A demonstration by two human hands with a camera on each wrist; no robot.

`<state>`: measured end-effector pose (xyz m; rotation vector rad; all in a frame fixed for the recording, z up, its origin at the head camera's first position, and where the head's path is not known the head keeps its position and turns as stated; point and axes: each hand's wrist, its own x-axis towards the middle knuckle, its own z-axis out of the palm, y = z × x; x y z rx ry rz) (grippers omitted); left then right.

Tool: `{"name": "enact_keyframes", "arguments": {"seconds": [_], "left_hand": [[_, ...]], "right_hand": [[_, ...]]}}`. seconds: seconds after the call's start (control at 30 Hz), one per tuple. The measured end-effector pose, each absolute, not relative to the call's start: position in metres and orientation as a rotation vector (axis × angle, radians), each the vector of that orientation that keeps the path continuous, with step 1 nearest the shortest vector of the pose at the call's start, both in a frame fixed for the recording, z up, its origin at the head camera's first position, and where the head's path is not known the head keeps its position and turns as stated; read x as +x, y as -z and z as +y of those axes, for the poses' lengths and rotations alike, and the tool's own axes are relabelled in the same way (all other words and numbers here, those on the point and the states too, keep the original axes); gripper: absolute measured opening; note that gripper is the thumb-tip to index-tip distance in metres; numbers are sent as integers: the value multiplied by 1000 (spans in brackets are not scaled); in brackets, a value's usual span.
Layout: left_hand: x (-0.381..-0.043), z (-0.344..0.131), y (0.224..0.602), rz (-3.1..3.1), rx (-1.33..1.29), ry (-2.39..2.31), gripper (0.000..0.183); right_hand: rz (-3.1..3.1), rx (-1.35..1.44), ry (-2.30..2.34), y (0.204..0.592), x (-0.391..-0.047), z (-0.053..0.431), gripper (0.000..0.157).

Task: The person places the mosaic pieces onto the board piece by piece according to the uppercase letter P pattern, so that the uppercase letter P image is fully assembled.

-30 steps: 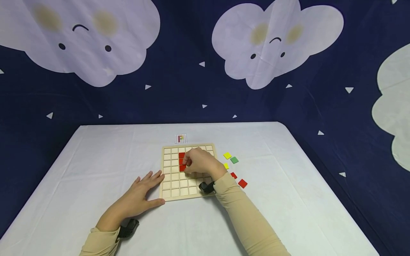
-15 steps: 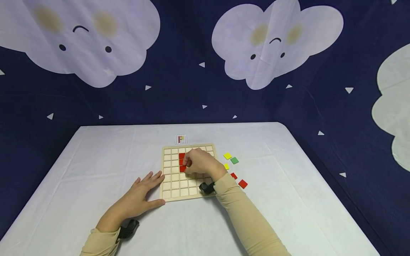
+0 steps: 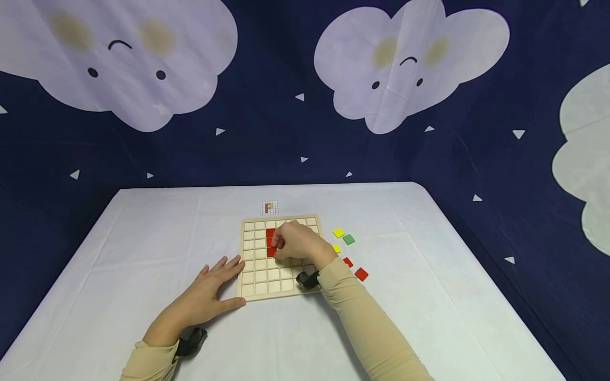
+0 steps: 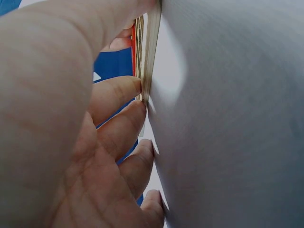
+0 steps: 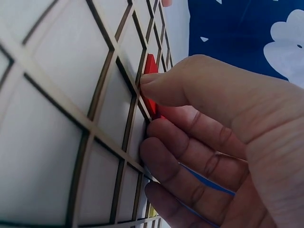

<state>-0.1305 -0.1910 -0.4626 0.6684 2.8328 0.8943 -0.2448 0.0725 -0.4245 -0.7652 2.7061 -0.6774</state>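
Observation:
A wooden grid board (image 3: 261,275) lies flat, with a column of red square tiles (image 3: 270,233) set in its upper middle squares. My right hand (image 3: 303,243) is over the board, its thumb and curled fingers pinching the lowest red tile (image 3: 271,252) of that column. The right wrist view has the thumb on the edge of this red tile (image 5: 150,62), with the other fingers bent close to the grid. My left hand (image 3: 206,290) lies at the board's left side, fingers spread. Its fingertips touch the board's edge (image 4: 151,52) in the left wrist view.
Right of the board lie loose tiles: yellow (image 3: 338,233), green (image 3: 349,239) and red (image 3: 361,274), some partly behind the right wrist. A small printed pattern card (image 3: 269,207) sits beyond the board. The white table (image 3: 157,233) ends at a dark cloud-print curtain (image 3: 267,148).

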Motion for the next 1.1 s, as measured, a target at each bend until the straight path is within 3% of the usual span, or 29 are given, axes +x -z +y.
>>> {"name": "enact_keyframes", "arguments": {"seconds": [0.33, 0.63, 1.1], "left_hand": [[-130, -192, 463, 2831, 658, -892, 86], [-129, -191, 462, 2838, 672, -891, 85], [-130, -190, 463, 2837, 668, -892, 86]], "right_hand": [[2678, -868, 647, 408, -242, 84, 13], [2632, -888, 636, 389, -239, 117, 25], [2609, -788, 644, 393, -237, 178, 31]]}}
